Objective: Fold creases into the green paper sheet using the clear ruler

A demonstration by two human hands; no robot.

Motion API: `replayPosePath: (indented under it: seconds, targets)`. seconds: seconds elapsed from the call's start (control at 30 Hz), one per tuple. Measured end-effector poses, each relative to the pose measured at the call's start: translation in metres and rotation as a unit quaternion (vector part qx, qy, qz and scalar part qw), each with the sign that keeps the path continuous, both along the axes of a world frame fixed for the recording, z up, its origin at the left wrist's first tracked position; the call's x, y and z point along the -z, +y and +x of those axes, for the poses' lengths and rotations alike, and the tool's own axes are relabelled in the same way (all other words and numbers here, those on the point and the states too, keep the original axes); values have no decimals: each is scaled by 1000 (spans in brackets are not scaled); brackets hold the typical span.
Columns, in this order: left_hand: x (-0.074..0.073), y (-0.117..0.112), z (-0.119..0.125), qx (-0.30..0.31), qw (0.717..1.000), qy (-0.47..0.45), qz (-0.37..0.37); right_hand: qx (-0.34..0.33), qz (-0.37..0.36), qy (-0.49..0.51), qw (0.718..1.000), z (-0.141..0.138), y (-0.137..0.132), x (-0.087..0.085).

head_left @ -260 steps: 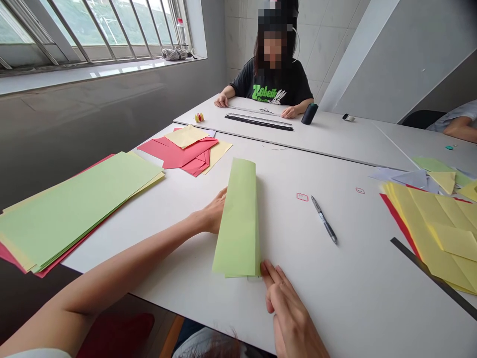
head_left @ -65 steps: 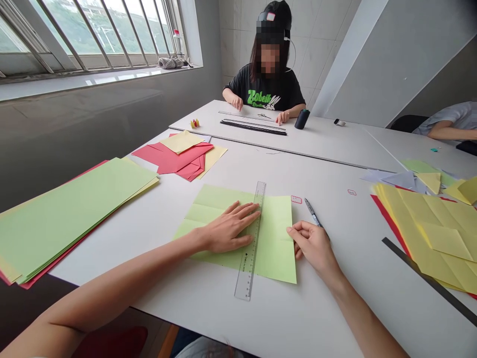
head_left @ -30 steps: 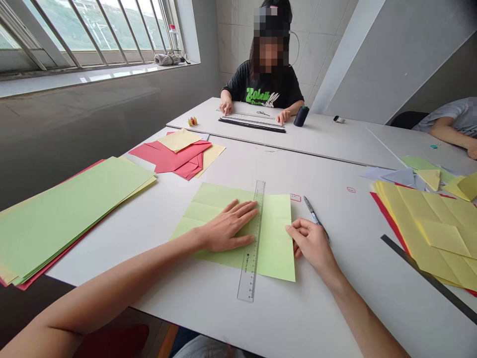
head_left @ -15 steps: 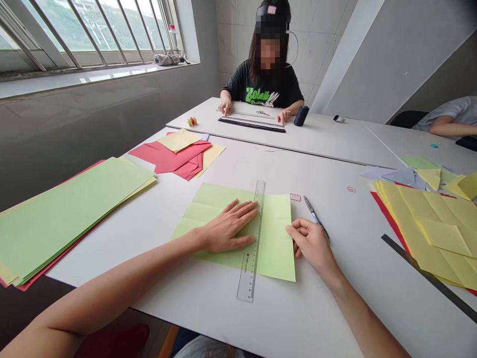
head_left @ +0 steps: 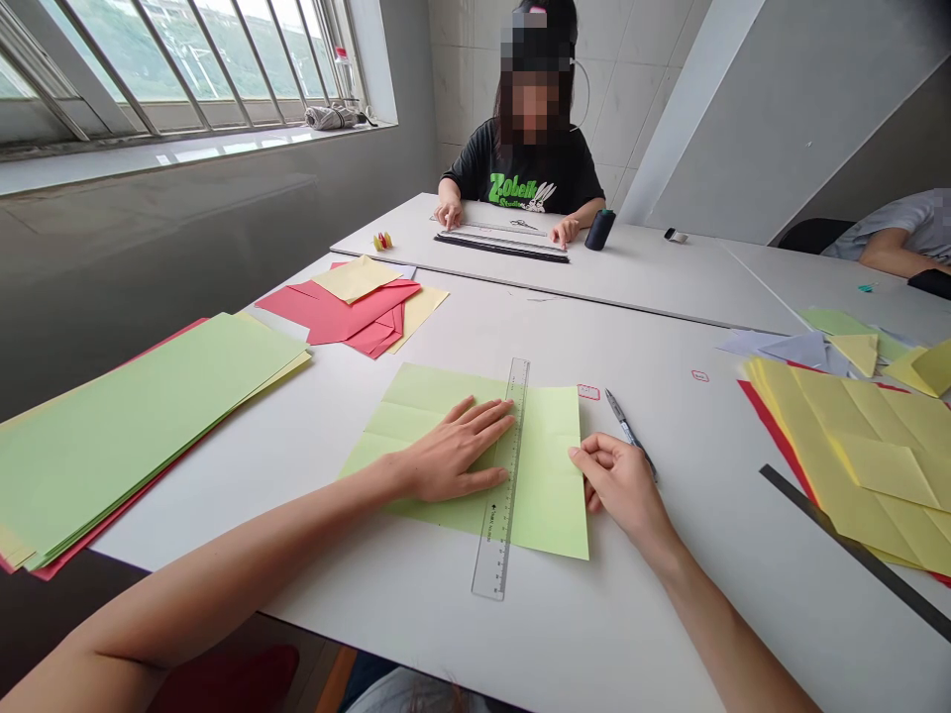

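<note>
A creased sheet of light green paper (head_left: 548, 475) lies on the white table in front of me. Across it, running away from me, is a clear plastic ruler (head_left: 496, 555) whose near end sticks out past the paper. My left hand (head_left: 461, 451) rests flat, fingers spread, with its fingertips on the ruler and its palm over the paper. At the paper's right edge, my right hand (head_left: 613, 470) pinches the sheet between thumb and fingers. A pen (head_left: 624, 421) lies just behind the right hand, partly hidden by it.
Long green sheets (head_left: 163, 416) are stacked at the left. Red and yellow papers (head_left: 349, 307) lie behind. Folded yellow sheets (head_left: 884, 456) and a dark strip (head_left: 854, 550) are at the right. Opposite, a person (head_left: 524, 168) presses on a ruler beside a black thread spool (head_left: 600, 230).
</note>
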State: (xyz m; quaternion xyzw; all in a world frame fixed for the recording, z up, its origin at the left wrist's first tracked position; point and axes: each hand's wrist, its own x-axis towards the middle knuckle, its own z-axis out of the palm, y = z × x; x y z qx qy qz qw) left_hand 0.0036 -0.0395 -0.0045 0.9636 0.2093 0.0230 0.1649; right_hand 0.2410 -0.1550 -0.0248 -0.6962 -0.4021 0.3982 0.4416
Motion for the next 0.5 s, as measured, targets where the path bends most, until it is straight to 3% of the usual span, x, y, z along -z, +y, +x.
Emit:
replayPosePath:
  seconds: [0.5]
  targets:
    - [3,2,-1,8,1000,-11,1,-2,-5,2,1000,0,0,-1]
